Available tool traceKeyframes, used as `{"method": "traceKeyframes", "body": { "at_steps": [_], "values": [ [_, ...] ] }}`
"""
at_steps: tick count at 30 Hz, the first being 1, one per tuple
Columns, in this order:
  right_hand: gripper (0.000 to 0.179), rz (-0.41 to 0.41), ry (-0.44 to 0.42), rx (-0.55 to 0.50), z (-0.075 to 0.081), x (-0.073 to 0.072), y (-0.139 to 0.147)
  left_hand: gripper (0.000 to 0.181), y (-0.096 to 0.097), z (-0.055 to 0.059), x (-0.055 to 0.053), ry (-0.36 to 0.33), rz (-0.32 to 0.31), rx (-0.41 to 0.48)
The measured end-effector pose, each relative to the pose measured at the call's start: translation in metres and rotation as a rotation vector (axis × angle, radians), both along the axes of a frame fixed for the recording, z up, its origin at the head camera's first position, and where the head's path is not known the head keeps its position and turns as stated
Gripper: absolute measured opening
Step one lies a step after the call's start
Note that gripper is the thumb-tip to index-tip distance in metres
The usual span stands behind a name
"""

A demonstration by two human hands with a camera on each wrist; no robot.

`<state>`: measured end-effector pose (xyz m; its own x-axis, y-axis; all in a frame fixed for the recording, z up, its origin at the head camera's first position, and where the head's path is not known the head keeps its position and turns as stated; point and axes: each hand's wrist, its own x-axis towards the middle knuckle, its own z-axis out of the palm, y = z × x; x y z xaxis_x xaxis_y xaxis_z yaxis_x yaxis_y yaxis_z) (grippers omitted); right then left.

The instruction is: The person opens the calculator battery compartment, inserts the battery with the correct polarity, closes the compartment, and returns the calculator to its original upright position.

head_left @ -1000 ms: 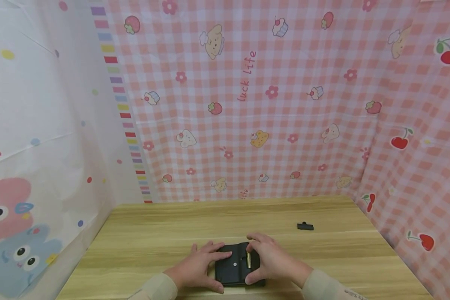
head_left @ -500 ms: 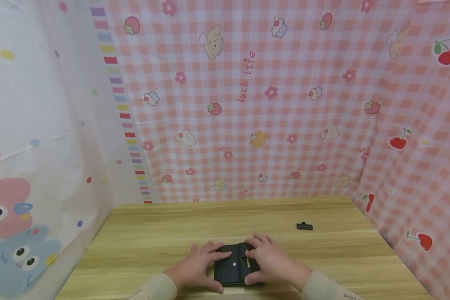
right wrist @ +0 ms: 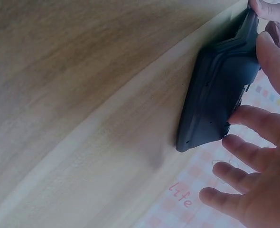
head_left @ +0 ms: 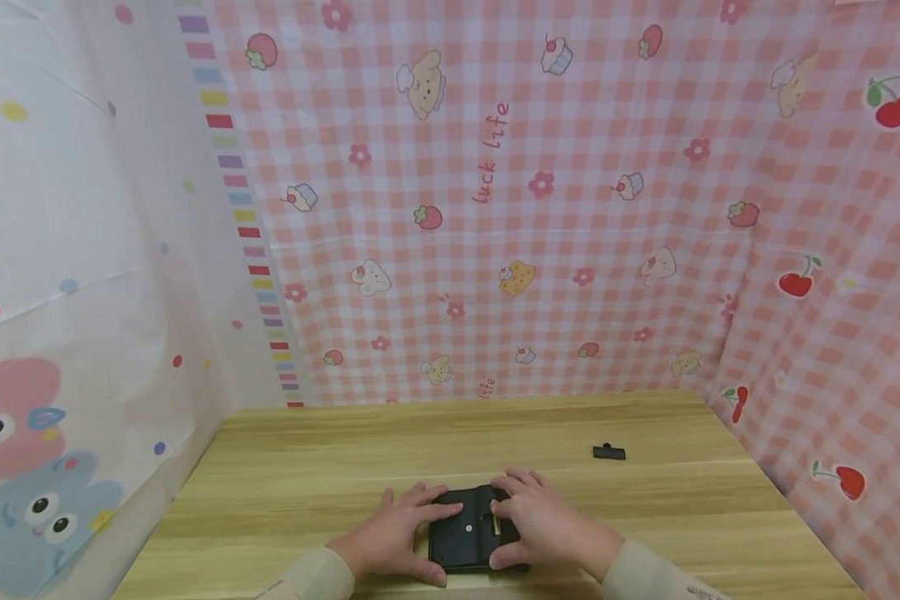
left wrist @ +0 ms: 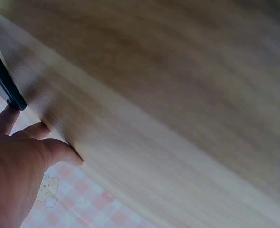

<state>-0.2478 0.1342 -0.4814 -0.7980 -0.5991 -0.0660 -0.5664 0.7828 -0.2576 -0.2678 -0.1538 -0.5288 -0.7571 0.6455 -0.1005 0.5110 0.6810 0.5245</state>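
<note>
A black device (head_left: 453,537), looking like a calculator lying face down, rests on the wooden table. A gold-coloured battery (head_left: 497,527) shows in its slot, partly hidden by fingers. My left hand (head_left: 390,535) rests along the device's left side, index finger on its back and thumb by the near left corner. My right hand (head_left: 543,527) lies over the right side: the index fingertip touches the battery's far end and the thumb presses the casing nearer me. In the right wrist view, the device (right wrist: 220,90) is seen edge-on, and the other fingers (right wrist: 220,199) spread off it.
A small black cover-like piece (head_left: 609,452) lies toward the back right of the wooden table (head_left: 330,454). Behind the table hangs a pink checked cloth (head_left: 465,250). White printed cloth (head_left: 120,275) hangs on the left.
My right hand's index finger has come down onto the battery, which shows less than before. The left hand and the device have stayed put.
</note>
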Motion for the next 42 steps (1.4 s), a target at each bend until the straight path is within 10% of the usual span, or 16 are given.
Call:
{"method": "traceKeyframes", "body": {
  "at_steps": [42],
  "values": [
    [0.073,-0.063,-0.107,-0.096,-0.0043,-0.0003,0.006,0.091,-0.0014,0.0037,0.0032,-0.01,-0.004,0.015]
  ]
}}
